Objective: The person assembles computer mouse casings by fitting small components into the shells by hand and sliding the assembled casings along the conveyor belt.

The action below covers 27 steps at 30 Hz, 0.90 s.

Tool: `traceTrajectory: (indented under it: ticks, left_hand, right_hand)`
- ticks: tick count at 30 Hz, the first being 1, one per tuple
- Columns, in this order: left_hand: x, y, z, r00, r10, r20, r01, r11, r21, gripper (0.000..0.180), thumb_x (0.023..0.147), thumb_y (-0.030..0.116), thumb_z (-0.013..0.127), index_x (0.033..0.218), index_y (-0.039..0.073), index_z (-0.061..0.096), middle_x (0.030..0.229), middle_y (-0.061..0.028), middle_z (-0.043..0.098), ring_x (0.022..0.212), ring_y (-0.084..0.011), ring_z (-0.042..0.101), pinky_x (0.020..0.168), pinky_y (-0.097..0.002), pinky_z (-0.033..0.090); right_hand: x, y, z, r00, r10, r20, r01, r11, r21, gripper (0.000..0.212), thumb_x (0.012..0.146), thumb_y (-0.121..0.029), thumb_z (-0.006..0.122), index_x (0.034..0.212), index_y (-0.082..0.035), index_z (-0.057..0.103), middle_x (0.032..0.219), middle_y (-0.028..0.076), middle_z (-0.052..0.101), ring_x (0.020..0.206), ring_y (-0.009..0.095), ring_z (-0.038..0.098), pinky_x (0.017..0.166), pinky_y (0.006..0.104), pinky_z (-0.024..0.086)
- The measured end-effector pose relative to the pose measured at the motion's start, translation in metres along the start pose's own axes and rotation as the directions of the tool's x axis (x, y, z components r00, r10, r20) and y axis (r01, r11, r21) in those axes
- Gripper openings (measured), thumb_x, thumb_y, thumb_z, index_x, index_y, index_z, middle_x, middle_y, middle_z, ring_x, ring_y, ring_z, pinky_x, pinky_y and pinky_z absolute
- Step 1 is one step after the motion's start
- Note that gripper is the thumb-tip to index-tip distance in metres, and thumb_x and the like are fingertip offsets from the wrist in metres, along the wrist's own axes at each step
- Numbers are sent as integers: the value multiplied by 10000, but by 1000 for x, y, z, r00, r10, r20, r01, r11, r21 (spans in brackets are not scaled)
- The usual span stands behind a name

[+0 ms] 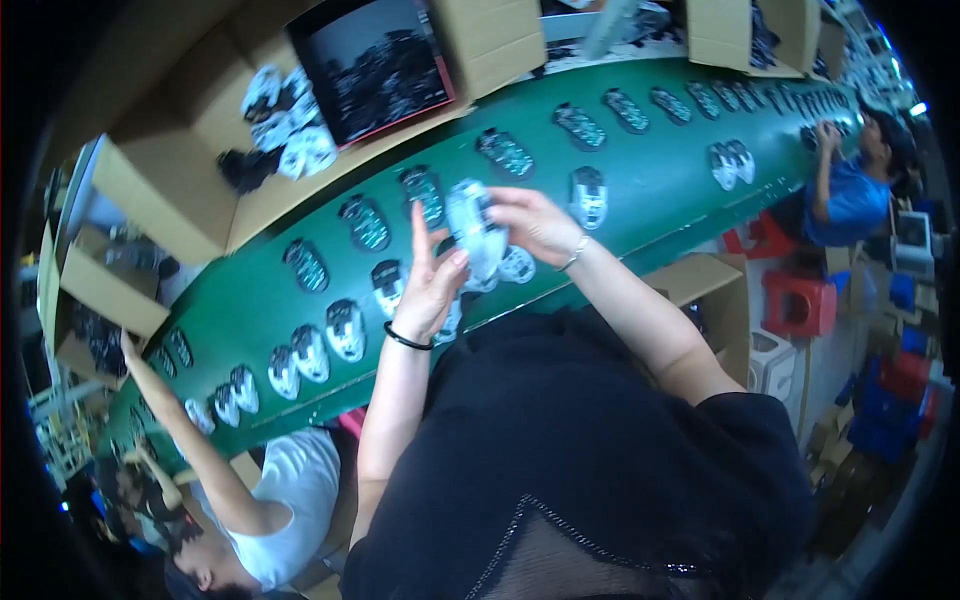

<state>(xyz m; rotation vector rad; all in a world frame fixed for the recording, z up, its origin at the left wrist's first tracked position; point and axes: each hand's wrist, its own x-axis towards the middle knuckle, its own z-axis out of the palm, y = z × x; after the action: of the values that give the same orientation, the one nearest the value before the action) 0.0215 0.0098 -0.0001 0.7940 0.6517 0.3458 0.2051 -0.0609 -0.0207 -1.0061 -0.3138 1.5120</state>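
In front of me, above the green conveyor belt (640,190), I hold a pale, clear-looking computer mouse shell (474,228). My right hand (532,222) pinches its upper right side between thumb and fingers. My left hand (432,290) is beside the shell's lower left, index finger stretched up and apart, thumb at the shell's edge. Whether that thumb presses on it I cannot tell. Beneath and behind the hands lie more pale shells, such as one white shell (516,264), partly hidden. A dark mouse base with a green circuit board (421,194) lies just beyond my left fingers.
Several mouse bases (505,153) line the belt's far side; pale shells (345,330) lie along its near side. Beyond stands a carton (170,170) with bagged parts and a black tray (375,75). Co-workers sit left (290,480) and right (850,200), near red stools (800,303).
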Motion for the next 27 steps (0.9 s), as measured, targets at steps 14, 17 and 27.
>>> traceTrajectory:
  ticks: [14,17,27]
  left_hand:
    - [13,-70,-42,920,306,243,-221,-105,970,465,737,204,648,1188,161,544,1249,-128,438,1181,-329,374,928,-454,330]
    - [23,-60,-28,882,438,176,-318,275,907,357,755,108,617,1106,58,574,1092,-147,515,1051,-319,471,871,-400,395]
    - [5,-13,-24,996,-1,-85,-41,869,-493,502,896,407,519,1319,189,358,1067,-66,559,910,-184,583,714,-362,523]
  right_hand:
    - [-40,-26,-237,483,-841,-244,-501,-37,-865,658,685,-454,720,1194,-86,522,1097,203,488,1016,376,452,844,461,404]
    - [-22,27,-202,660,-672,-335,-290,184,-939,824,645,-343,772,1318,-82,374,1107,258,485,1010,417,477,869,481,394]
    - [32,-7,46,943,-46,328,202,866,-458,285,828,-117,637,1083,1,587,988,52,624,860,138,597,739,255,493]
